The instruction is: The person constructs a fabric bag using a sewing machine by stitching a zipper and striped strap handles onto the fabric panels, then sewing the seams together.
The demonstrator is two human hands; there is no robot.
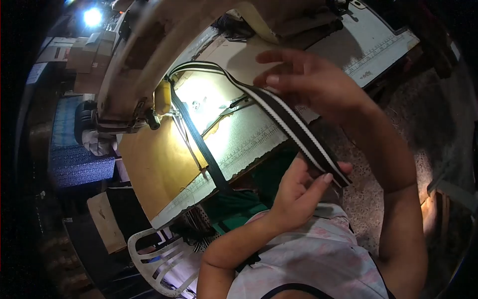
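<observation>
A black strap with white stripes (291, 127) arches from beside the sewing machine (137, 65) toward my body. My left hand (301, 192) is closed on its near end, the thumb lying on top and fingers beneath. Above the strap's middle, my right hand (311, 79) has its fingers apart and stretched to the left, with the thumb close to the strap's edge. From the machine's needle area, a plain dark strap (204, 149) runs down over the table's front edge. A pointed metal tool with dark handles (231, 106) lies under the bright light.
The worn white table (249, 147) has ruler markings along its edge. A tan board (154, 159) lies on its left part. A white plastic chair (149, 264) stands at lower left, cardboard boxes (92, 55) at upper left. Green cloth (231, 209) hangs below the table edge.
</observation>
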